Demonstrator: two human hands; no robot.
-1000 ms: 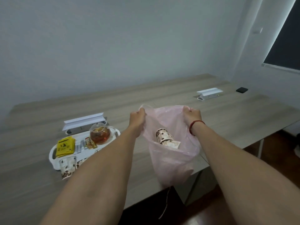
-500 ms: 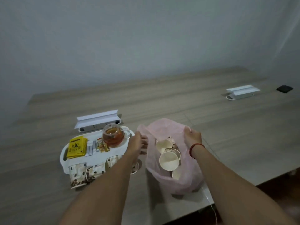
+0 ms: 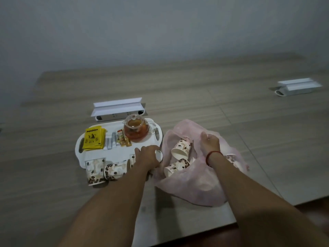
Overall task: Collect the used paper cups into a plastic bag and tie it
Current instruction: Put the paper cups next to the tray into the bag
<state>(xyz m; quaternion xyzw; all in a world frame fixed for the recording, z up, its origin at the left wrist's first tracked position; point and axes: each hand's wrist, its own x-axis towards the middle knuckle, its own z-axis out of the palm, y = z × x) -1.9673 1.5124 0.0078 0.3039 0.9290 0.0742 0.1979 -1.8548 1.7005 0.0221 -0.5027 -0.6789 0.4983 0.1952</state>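
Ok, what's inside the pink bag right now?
Two paper cups lie on their sides in the open mouth of the bag; a third shows faintly through the plastic by the right hand, which grips the rim. Anything deeper is hidden by the folds.

Two arms are showing from the bottom edge, each bare along all the length in view, ending in a left hand (image 3: 148, 155) and a right hand (image 3: 209, 142). The right wrist is wearing a thin red cord bracelet (image 3: 213, 154), which is circling it snugly just behind the hand and is looking like a single narrow strand. Dim light is blurring finer detail.
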